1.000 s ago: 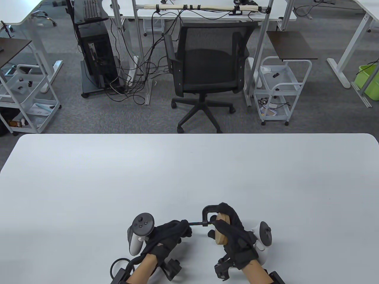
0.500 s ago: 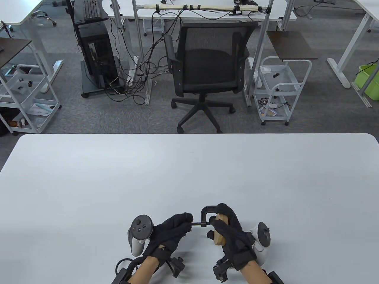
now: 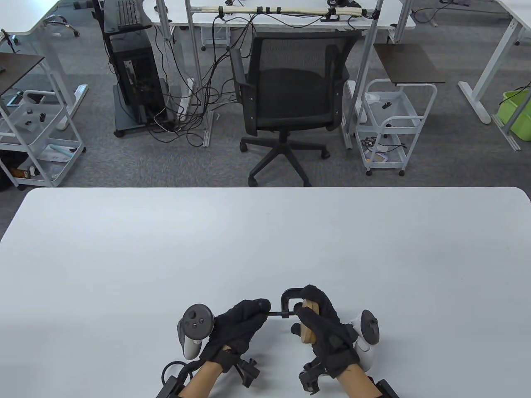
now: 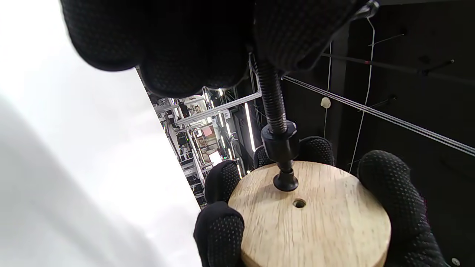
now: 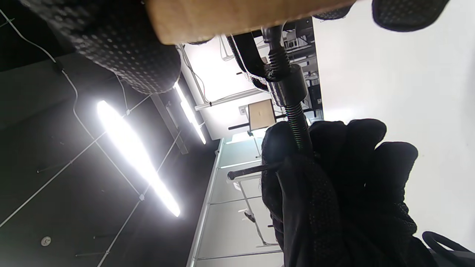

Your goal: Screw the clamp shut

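White table (image 3: 124, 257) near its front edge, office chair (image 3: 290, 95) beyond: a black C-clamp (image 3: 289, 299) is held off the surface around a wooden disc (image 3: 308, 327).

Right hand (image 3: 327, 327) wraps the disc and the clamp frame, fingers closed around both. Left hand (image 3: 238, 327), left of the clamp, pinches the handle end of the screw (image 3: 276, 314), its crossbar (image 5: 252, 169) poking out between the fingers. The screw's long axis runs sideways from the left hand straight to the clamp, so the turning falls to the left hand. In the left wrist view the swivel pad (image 4: 285, 182) sits against the disc face, beside its small centre hole (image 4: 299, 203); the clamp looks almost tight, a last firm twist probably remaining.
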{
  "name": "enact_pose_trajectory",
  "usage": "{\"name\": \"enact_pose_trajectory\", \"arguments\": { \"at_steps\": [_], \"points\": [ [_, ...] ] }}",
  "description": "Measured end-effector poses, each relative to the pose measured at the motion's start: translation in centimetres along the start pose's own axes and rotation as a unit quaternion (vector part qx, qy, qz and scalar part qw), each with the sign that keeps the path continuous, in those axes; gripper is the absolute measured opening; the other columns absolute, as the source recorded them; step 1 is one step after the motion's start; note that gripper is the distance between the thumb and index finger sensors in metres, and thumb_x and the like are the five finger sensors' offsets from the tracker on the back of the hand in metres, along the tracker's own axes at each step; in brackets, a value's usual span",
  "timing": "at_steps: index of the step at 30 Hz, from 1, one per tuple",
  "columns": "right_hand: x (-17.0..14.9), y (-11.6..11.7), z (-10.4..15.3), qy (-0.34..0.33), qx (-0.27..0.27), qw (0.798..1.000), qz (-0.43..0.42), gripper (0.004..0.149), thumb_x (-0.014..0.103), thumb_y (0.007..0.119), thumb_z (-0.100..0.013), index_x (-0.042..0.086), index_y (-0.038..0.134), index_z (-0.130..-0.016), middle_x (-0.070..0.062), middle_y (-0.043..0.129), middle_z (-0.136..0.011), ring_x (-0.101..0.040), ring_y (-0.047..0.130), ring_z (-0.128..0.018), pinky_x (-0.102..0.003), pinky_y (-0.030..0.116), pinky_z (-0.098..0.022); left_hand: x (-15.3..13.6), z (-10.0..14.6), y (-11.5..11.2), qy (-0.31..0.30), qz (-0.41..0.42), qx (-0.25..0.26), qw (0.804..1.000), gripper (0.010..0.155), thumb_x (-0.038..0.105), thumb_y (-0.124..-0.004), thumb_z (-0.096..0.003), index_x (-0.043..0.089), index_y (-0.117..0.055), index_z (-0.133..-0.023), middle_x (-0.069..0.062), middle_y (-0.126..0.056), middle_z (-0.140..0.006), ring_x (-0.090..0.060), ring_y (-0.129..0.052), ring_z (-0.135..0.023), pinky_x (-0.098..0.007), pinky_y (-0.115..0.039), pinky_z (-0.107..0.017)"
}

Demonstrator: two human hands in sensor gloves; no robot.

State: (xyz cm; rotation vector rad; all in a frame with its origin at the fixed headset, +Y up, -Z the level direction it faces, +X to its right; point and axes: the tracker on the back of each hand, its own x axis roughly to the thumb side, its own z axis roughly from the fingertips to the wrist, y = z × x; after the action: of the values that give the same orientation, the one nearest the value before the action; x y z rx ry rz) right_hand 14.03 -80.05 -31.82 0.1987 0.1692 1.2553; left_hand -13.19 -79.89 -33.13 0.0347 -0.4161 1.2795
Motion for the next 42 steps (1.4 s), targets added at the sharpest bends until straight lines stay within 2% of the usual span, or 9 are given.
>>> {"name": "enact_pose_trajectory", "arguments": {
  "at_steps": [10,12,14,15,17,24,28,32,42],
  "points": [
    [0.2,-0.6,0.0,-0.009,-0.019,1.0,-0.015,0.07,0.051,0.09,-0.05,0.022,0.057,-0.104,0.007,0.045,-0.112,-0.055,0.048,-0.091,-0.07,0.064,-0.05,-0.4,0.0,0.2,0.032,-0.017,0.0,0.999,0.06,0.043,-0.081,-0.0499,0.021,-0.068,-0.104,-0.014,-0.073,-0.099,-0.042,-0.079,-0.085,-0.055,-0.076,-0.057],
    [0.3,-0.6,0.0,-0.01,-0.019,1.0,-0.019,0.07,0.051,0.09,-0.05,0.022,0.056,-0.104,0.007,0.045,-0.112,-0.055,0.047,-0.091,-0.07,0.064,-0.05,-0.5,0.2,0.4,0.045,-0.028,0.013,0.999,0.056,0.047,-0.081,-0.05,0.018,-0.073,-0.097,-0.017,-0.073,-0.098,-0.043,-0.078,-0.084,-0.056,-0.076,-0.056],
    [0.3,-0.7,0.0,-0.011,-0.02,1.0,-0.02,0.07,0.051,0.09,-0.05,0.022,0.056,-0.104,0.006,0.045,-0.112,-0.055,0.048,-0.091,-0.07,0.064,-0.05,-0.6,0.3,0.6,0.056,-0.038,0.03,0.997,0.05,0.053,-0.077,-0.0507,0.012,-0.091,-0.075,-0.015,-0.081,-0.092,-0.044,-0.083,-0.08,-0.056,-0.077,-0.054],
    [0.3,-0.7,0.0,-0.011,-0.02,1.0,-0.021,0.07,0.051,0.09,-0.05,0.022,0.056,-0.104,0.006,0.044,-0.112,-0.054,0.048,-0.092,-0.07,0.064,-0.05,-0.7,0.2,0.6,0.058,-0.04,0.024,0.997,0.052,0.057,-0.075,-0.0512,0.011,-0.097,-0.062,-0.014,-0.086,-0.088,-0.044,-0.086,-0.076,-0.055,-0.079,-0.052],
    [0.2,-0.5,0.0,-0.009,-0.016,0.999,-0.027,0.07,0.052,0.09,-0.05,0.022,0.056,-0.104,0.006,0.044,-0.112,-0.054,0.048,-0.091,-0.07,0.064,-0.05,-1.0,0.1,0.3,0.086,-0.019,-0.025,0.996,0.059,0.061,-0.069,-0.0526,0.012,-0.101,-0.055,-0.015,-0.087,-0.088,-0.045,-0.085,-0.077,-0.056,-0.078,-0.052],
    [0.1,-0.2,0.1,-0.007,-0.002,1.0,-0.028,0.071,0.052,0.09,-0.05,0.022,0.056,-0.105,0.006,0.044,-0.112,-0.054,0.048,-0.092,-0.07,0.064,-0.05,-1.7,0.1,-0.6,0.101,0.063,-0.066,0.991,0.061,0.06,-0.067,-0.055,0.013,-0.083,-0.091,-0.019,-0.07,-0.101,-0.047,-0.072,-0.088,-0.057,-0.072,-0.058],
    [0.1,-0.1,0.2,-0.005,-0.002,0.999,-0.031,0.071,0.052,0.09,-0.05,0.022,0.056,-0.105,0.005,0.044,-0.113,-0.054,0.048,-0.092,-0.07,0.064,-0.05,-1.4,0.0,-0.6,0.084,0.049,-0.061,0.993,0.057,0.055,-0.069,-0.055,0.019,-0.075,-0.099,-0.019,-0.066,-0.104,-0.047,-0.07,-0.09,-0.058,-0.071,-0.059],
    [0.1,-0.1,0.2,-0.004,-0.003,0.999,-0.033,0.071,0.052,0.09,-0.05,0.022,0.056,-0.105,0.005,0.044,-0.113,-0.054,0.048,-0.092,-0.07,0.064,-0.05,-1.0,0.0,-0.5,0.064,0.038,-0.05,0.996,0.055,0.049,-0.073,-0.054,0.027,-0.067,-0.104,-0.019,-0.062,-0.106,-0.046,-0.068,-0.092,-0.059,-0.07,-0.06],
    [0.0,0.1,0.2,-0.001,0.005,0.999,-0.038,0.071,0.052,0.09,-0.05,0.022,0.056,-0.105,0.005,0.043,-0.113,-0.054,0.048,-0.092,-0.07,0.065,-0.05,0.1,0.0,0.0,-0.008,0.023,-0.018,1.0,0.046,0.036,-0.08,-0.0512,0.031,-0.075,-0.097,-0.014,-0.065,-0.106,-0.043,-0.069,-0.094,-0.06,-0.07,-0.061]
  ]
}}
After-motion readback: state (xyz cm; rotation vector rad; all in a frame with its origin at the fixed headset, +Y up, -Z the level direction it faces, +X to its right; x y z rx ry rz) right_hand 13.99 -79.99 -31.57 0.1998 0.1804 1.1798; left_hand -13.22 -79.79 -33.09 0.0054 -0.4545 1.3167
